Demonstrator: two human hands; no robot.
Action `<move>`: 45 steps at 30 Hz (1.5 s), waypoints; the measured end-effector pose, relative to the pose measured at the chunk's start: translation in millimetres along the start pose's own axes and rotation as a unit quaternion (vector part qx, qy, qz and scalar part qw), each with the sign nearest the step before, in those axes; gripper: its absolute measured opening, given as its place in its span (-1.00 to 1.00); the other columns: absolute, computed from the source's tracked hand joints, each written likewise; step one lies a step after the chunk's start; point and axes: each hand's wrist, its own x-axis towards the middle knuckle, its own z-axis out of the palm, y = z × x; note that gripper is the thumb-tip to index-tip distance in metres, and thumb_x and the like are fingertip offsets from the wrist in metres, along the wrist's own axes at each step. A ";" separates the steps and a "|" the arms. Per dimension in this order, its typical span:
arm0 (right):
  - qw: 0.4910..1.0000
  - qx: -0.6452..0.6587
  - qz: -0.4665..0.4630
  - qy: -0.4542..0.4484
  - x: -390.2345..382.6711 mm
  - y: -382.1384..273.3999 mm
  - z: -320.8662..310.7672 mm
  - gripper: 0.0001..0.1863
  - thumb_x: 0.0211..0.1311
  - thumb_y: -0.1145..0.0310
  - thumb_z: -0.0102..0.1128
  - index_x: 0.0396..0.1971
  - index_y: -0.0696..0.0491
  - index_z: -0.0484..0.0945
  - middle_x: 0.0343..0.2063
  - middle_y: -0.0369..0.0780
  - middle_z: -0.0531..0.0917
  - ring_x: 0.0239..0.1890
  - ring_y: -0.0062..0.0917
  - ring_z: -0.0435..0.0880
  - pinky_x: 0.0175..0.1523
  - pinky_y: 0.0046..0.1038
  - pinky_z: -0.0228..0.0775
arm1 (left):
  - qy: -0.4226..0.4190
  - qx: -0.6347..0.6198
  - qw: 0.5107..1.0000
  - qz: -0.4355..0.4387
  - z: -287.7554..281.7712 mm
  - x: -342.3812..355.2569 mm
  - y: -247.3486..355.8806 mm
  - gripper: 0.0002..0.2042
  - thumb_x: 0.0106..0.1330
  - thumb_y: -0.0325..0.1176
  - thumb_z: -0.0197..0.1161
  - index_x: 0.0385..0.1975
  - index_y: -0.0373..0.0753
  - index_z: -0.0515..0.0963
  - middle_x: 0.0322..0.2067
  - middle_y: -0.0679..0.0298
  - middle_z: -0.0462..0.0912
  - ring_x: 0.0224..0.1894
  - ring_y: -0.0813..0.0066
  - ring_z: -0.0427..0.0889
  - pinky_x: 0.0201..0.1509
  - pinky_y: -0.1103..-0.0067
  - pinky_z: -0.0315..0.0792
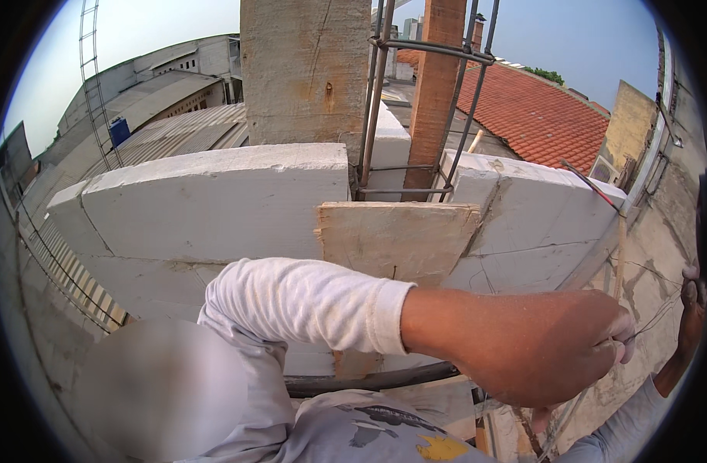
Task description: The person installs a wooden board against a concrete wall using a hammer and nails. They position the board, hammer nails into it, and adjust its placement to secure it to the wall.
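My left hand [546,347], its arm in a pale sleeve reaching across the lower middle, is closed around thin wire [648,322] at the right. At the far right edge my right hand [690,309] has curled fingers near the wire's other end; what it grips is hidden in the dark rim. Behind my left forearm a rough wooden board [396,239] covers part of a gap between white block wall sections [199,204]. Upright steel rebar with square ties [375,108] rises from that gap.
A weathered timber [303,69] and a reddish plank [430,54] stand behind the board. Beyond are corrugated roofs [176,131] and red tiles [531,116]. A cracked concrete surface [650,255] drops away right, with a red-and-black rod [588,181] above it. A blurred patch hides the lower left.
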 end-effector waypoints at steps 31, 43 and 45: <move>0.969 0.181 -0.047 -0.160 213.4 -112.8 214.0 -0.75 0.49 0.20 0.18 -0.10 0.06 0.65 -0.50 -0.37 0.48 -0.48 -0.67 0.40 -0.36 -0.58 0.22 | 0.618 0.166 0.737 -0.220 -272.1 -242.8 54.3 -0.26 0.63 0.14 -0.33 0.42 -0.51 0.16 0.28 -0.26 0.40 0.39 0.00 0.39 0.48 0.13 0.24; 0.984 0.033 -0.172 0.043 355.5 -209.4 451.4 -0.68 0.48 0.19 0.13 -0.07 0.14 0.65 -0.46 -0.15 0.70 -0.42 -0.42 0.70 -0.29 -0.39 0.49 | 0.539 0.305 0.748 -0.238 -400.5 -232.6 29.2 -0.45 0.53 -0.11 0.19 0.24 -0.51 0.41 0.17 -0.17 0.54 0.20 0.11 0.55 0.37 0.29 0.35; 0.978 0.067 -0.193 0.029 342.9 -236.1 494.5 -0.66 0.48 0.18 0.12 -0.07 0.16 0.65 -0.45 -0.12 0.74 -0.41 -0.38 0.75 -0.28 -0.36 0.54 | 0.540 0.300 0.745 -0.254 -412.0 -241.2 18.6 -0.46 0.52 -0.11 0.19 0.24 -0.51 0.41 0.17 -0.17 0.54 0.20 0.11 0.55 0.36 0.29 0.35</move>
